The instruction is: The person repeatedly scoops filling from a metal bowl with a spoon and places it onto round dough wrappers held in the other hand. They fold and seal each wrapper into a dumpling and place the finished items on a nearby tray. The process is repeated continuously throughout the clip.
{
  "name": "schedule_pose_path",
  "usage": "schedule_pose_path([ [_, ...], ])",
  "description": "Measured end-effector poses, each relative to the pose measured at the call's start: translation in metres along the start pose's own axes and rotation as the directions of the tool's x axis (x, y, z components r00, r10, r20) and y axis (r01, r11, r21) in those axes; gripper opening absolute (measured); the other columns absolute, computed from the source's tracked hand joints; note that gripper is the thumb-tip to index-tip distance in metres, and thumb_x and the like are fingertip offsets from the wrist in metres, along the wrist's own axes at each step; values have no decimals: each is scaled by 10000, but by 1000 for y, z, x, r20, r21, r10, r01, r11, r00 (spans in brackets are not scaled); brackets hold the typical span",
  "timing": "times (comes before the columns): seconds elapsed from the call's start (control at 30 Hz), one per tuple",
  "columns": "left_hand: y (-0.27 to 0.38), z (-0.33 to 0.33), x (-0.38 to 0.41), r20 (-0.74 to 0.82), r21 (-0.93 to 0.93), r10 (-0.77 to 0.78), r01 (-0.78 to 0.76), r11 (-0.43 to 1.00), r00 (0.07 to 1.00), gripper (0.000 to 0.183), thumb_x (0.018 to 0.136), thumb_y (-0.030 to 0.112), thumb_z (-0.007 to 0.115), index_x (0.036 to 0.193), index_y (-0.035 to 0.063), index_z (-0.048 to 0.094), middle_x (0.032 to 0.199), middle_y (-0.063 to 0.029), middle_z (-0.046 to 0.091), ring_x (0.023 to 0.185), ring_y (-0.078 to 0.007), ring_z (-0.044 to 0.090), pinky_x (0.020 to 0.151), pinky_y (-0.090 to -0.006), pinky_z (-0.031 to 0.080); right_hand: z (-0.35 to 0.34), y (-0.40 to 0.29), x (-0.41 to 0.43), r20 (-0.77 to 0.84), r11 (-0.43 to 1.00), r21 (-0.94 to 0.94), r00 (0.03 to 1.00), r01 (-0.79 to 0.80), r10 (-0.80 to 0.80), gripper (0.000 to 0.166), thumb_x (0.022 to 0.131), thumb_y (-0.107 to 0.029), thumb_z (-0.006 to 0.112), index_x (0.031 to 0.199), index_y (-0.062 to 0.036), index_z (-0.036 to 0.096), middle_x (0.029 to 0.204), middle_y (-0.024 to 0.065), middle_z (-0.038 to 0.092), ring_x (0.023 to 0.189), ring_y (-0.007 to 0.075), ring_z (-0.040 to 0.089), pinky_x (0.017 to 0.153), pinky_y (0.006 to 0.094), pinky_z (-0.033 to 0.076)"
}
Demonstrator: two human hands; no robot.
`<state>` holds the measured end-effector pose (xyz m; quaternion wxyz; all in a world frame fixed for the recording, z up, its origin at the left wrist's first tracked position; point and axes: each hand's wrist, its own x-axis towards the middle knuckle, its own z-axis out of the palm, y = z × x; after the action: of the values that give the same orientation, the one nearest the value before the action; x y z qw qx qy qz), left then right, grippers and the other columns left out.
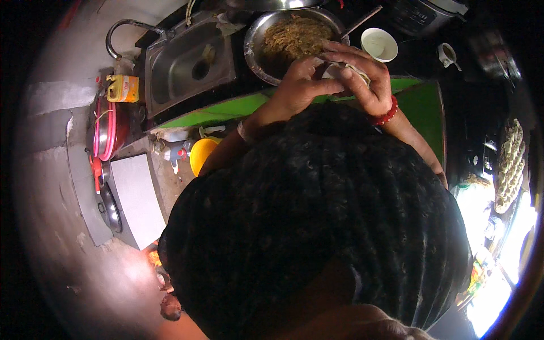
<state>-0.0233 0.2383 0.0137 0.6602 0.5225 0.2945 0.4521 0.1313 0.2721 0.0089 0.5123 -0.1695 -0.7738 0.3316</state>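
Note:
A pale dough wrapper (333,71) with some filling showing at its edge is pinched between my two hands, over the near right rim of a large metal bowl. My left hand (302,85) has its thumb and fingers at the wrapper's left side. From the right, my right hand (364,78), with a red bead bracelet at the wrist, curls its fingers around the dough. Behind the hands, the metal bowl (251,57) holds a heap of brown, shredded-looking filling (297,36). A stick-like handle (362,22) leans out of the bowl at its right.
Left of the bowl is a steel sink (170,80) with a curved faucet (127,23). A white bowl (379,45), a small cup with a spoon (447,55) and a dark appliance (418,17) stand to the right. Rows of shaped dough pieces (510,165) lie at far right.

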Motion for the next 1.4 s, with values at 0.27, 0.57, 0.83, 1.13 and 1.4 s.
schedule_pose_path([
  [0.27, 7, -5, 3, 50, 307, 32, -46, 951, 998, 330, 728, 22, 570, 1041, 9, 465, 956, -46, 523, 888, -122, 497, 763, -250, 408, 0, -4, -5, -34, 997, -70, 999, -23, 21, 231, 793, -101, 455, 952, 22, 567, 1022, 184, 543, 985, 268, 514, 808, 316, 410],
  [0.57, 15, 19, 14, 43, 137, 282, -286, 948, 958, 664, 653, 52, 683, 1192, 32, 296, 1083, -85, 467, 960, -161, 492, 770, -268, 434, 7, -8, 4, -257, 748, 661, 918, -60, 301, 319, 847, -208, 394, 913, 58, 556, 1232, 212, 356, 1133, 296, 366, 921, 378, 312],
  [0.83, 3, 32, 34, -36, 375, 512, -464, 803, 858, 833, 596, 301, 735, 1234, 48, 263, 1138, -144, 386, 1029, -237, 430, 817, -323, 397, -5, -12, 10, -261, 702, 710, 947, 56, 189, 355, 849, -273, 391, 867, 37, 563, 1294, 195, 257, 1182, 335, 282, 952, 411, 270],
  [1.13, -2, 40, 48, 97, 440, 737, -692, 571, 669, 566, 715, 265, 599, 1193, 54, 384, 1260, -185, 297, 1192, -313, 246, 957, -401, 222, -9, -17, 8, -289, 848, 499, 957, 180, -33, 339, 839, -265, 431, 830, 27, 603, 1343, 178, 126, 1248, 307, 116, 993, 443, 154],
  [1.4, 3, 46, 43, 83, 442, 708, -663, 605, 701, 266, 784, 219, 490, 969, 36, 542, 1083, -126, 496, 1072, -292, 398, 910, -382, 286, -12, -16, 0, -358, 992, 55, 929, 117, -89, 338, 850, -236, 394, 901, 27, 599, 1305, 237, 198, 1240, 319, 152, 984, 408, 152],
])
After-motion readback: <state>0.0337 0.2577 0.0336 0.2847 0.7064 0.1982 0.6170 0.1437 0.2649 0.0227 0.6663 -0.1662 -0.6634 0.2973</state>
